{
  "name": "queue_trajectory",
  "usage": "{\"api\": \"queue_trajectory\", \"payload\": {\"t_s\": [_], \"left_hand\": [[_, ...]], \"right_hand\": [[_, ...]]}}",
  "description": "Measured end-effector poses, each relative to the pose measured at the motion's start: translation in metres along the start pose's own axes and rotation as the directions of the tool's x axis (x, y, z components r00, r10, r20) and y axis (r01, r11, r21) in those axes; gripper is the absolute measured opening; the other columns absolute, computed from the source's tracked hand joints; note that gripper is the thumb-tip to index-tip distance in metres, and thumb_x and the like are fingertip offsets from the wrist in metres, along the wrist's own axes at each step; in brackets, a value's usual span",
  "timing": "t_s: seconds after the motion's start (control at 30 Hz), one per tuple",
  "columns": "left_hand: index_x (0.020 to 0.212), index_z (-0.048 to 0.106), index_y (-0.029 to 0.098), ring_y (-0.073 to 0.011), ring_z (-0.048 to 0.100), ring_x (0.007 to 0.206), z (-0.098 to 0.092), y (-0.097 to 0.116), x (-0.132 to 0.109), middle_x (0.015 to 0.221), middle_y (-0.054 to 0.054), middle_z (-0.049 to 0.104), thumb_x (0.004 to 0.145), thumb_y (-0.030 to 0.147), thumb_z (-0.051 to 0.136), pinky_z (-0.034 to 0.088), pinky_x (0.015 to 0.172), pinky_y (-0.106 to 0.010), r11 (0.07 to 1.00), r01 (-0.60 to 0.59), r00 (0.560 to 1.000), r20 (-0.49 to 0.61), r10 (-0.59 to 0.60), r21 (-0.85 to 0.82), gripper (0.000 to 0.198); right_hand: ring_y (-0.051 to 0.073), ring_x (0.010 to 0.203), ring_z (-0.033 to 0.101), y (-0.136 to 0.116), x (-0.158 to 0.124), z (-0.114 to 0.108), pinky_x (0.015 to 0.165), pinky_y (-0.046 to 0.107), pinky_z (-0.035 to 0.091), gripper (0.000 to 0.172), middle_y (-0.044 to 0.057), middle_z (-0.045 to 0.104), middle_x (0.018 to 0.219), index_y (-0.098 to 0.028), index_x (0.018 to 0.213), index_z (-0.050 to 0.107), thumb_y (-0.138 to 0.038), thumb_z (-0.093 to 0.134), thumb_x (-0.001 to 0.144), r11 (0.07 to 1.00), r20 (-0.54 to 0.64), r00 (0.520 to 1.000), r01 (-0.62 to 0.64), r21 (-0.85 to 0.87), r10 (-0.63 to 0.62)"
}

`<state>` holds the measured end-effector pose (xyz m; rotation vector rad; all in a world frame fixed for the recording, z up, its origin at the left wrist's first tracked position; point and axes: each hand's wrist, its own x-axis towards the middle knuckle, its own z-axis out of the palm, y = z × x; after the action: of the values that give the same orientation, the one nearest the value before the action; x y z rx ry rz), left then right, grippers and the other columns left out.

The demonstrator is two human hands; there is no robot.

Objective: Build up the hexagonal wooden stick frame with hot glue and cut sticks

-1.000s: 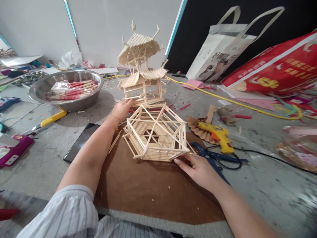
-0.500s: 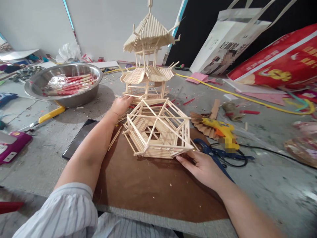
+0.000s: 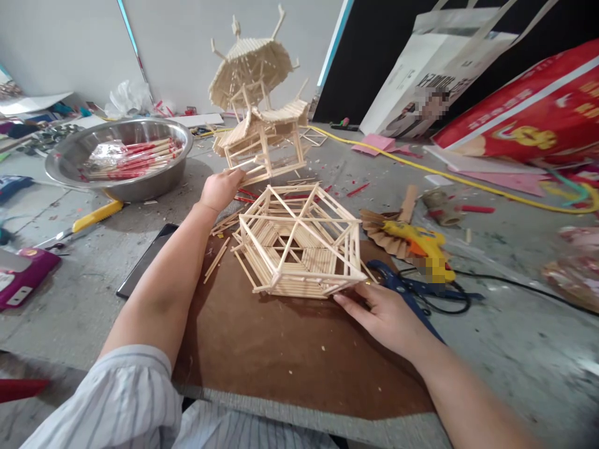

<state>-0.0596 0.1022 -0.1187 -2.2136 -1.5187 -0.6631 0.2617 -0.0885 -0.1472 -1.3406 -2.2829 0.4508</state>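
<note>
My left hand point(image 3: 223, 189) grips the lower left edge of a pagoda model point(image 3: 264, 128) made of thin wooden sticks. The pagoda has two roofs and tilts back to the left, its base lifted off the table. Closer to me, a six-sided stick frame point(image 3: 299, 243) with crossing sticks on top rests on the brown board point(image 3: 290, 355). My right hand point(image 3: 379, 312) pinches this frame at its near right corner; the fingertips are partly hidden beneath it. Loose sticks point(image 3: 218, 259) lie beside the frame on the left.
A steel bowl point(image 3: 58, 171) with red-wrapped stick bundles stands at left, near a yellow cutter point(image 3: 98, 215) and a dark phone point(image 3: 145, 265). On the right lie a yellow glue gun point(image 3: 421, 243), blue-handled pliers point(image 3: 397, 280) and a cable. Bags point(image 3: 519, 106) stand behind.
The pagoda has been lifted and tipped back to the left by my left hand, which moved slightly left. My right hand and the six-sided frame have stayed in place.
</note>
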Motion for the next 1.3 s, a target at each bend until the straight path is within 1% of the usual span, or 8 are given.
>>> {"api": "queue_trajectory", "payload": {"t_s": [0.13, 0.3, 0.4, 0.57, 0.7, 0.8, 1.0, 1.3], "left_hand": [[0.088, 0.063, 0.020, -0.0203, 0.058, 0.076, 0.000, 0.002, -0.002, 0.083, -0.009, 0.064, 0.086, 0.027, 0.038, 0.040, 0.063, -0.030, 0.994, 0.107, 0.993, -0.049, -0.107, -0.009, 0.026], [0.077, 0.062, 0.020, -0.0229, 0.051, 0.093, -0.001, 0.003, -0.001, 0.081, -0.011, 0.060, 0.087, 0.030, 0.036, 0.040, 0.075, -0.033, 0.992, 0.104, 0.981, -0.156, -0.113, -0.066, 0.030], [0.074, 0.061, 0.019, -0.0232, 0.047, 0.103, -0.002, 0.005, 0.001, 0.091, -0.009, 0.059, 0.085, 0.030, 0.040, 0.037, 0.087, -0.037, 0.983, 0.107, 0.974, -0.181, -0.133, -0.148, 0.026], [0.077, 0.058, 0.017, -0.0226, 0.046, 0.110, 0.002, 0.008, 0.002, 0.121, -0.008, 0.050, 0.081, 0.023, 0.045, 0.036, 0.092, -0.036, 0.982, 0.019, 0.985, -0.164, -0.050, -0.188, 0.016], [0.082, 0.055, 0.015, -0.0205, 0.056, 0.091, 0.006, 0.008, 0.000, 0.105, -0.012, 0.059, 0.082, 0.018, 0.040, 0.044, 0.080, -0.033, 0.990, -0.026, 0.996, -0.094, 0.013, -0.136, 0.016], [0.085, 0.053, 0.014, -0.0210, 0.056, 0.087, 0.006, 0.005, -0.001, 0.090, -0.012, 0.060, 0.078, 0.016, 0.042, 0.045, 0.077, -0.033, 0.990, -0.014, 0.994, -0.105, -0.001, -0.141, 0.013], [0.115, 0.041, 0.013, -0.0217, 0.050, 0.104, 0.008, -0.001, 0.004, 0.106, -0.012, 0.055, 0.074, 0.016, 0.047, 0.040, 0.089, -0.035, 0.966, -0.064, 0.987, -0.161, 0.024, -0.249, 0.042], [0.108, 0.050, 0.019, -0.0241, 0.045, 0.111, 0.004, -0.006, 0.009, 0.119, -0.010, 0.048, 0.076, 0.024, 0.049, 0.037, 0.095, -0.039, 0.976, -0.132, 0.982, -0.155, 0.105, -0.176, 0.032]], "right_hand": [[0.016, 0.067, 0.061, 0.000, 0.000, 0.000, 0.061, 0.026, 0.048, 0.017, 0.002, 0.066, 0.075, -0.023, 0.082, 0.061, -0.032, 0.046, 0.082, 1.000, -0.005, 1.000, 0.003, 0.005, -0.002], [0.016, 0.065, 0.061, 0.000, 0.001, 0.001, 0.061, 0.026, 0.048, 0.018, 0.002, 0.066, 0.073, -0.024, 0.085, 0.062, -0.033, 0.046, 0.082, 1.000, -0.011, 1.000, 0.002, -0.006, -0.002], [0.016, 0.066, 0.061, 0.002, 0.000, 0.001, 0.060, 0.026, 0.048, 0.019, 0.002, 0.066, 0.073, -0.023, 0.084, 0.062, -0.033, 0.047, 0.082, 1.000, -0.022, 1.000, 0.006, -0.008, -0.006], [0.016, 0.063, 0.061, 0.001, 0.000, 0.002, 0.055, 0.025, 0.047, 0.020, 0.002, 0.066, 0.072, -0.022, 0.083, 0.063, -0.034, 0.047, 0.081, 1.000, -0.022, 1.000, -0.019, 0.003, 0.019], [0.015, 0.065, 0.061, 0.001, 0.000, 0.002, 0.058, 0.025, 0.047, 0.019, 0.002, 0.066, 0.074, -0.022, 0.085, 0.063, -0.034, 0.048, 0.081, 1.000, -0.031, 0.999, -0.012, 0.008, 0.013], [0.015, 0.064, 0.061, 0.002, 0.000, 0.003, 0.057, 0.024, 0.047, 0.019, 0.001, 0.066, 0.072, -0.022, 0.083, 0.063, -0.033, 0.048, 0.081, 1.000, -0.030, 0.999, -0.010, 0.010, 0.010], [0.015, 0.064, 0.061, 0.004, 0.000, 0.003, 0.057, 0.024, 0.047, 0.019, 0.001, 0.066, 0.072, -0.022, 0.083, 0.063, -0.033, 0.048, 0.081, 1.000, -0.029, 0.999, -0.012, 0.007, 0.012], [0.015, 0.065, 0.062, 0.003, -0.001, 0.003, 0.058, 0.024, 0.048, 0.018, 0.001, 0.067, 0.074, -0.022, 0.082, 0.063, -0.032, 0.048, 0.081, 1.000, -0.026, 1.000, -0.015, 0.014, 0.015]]}}
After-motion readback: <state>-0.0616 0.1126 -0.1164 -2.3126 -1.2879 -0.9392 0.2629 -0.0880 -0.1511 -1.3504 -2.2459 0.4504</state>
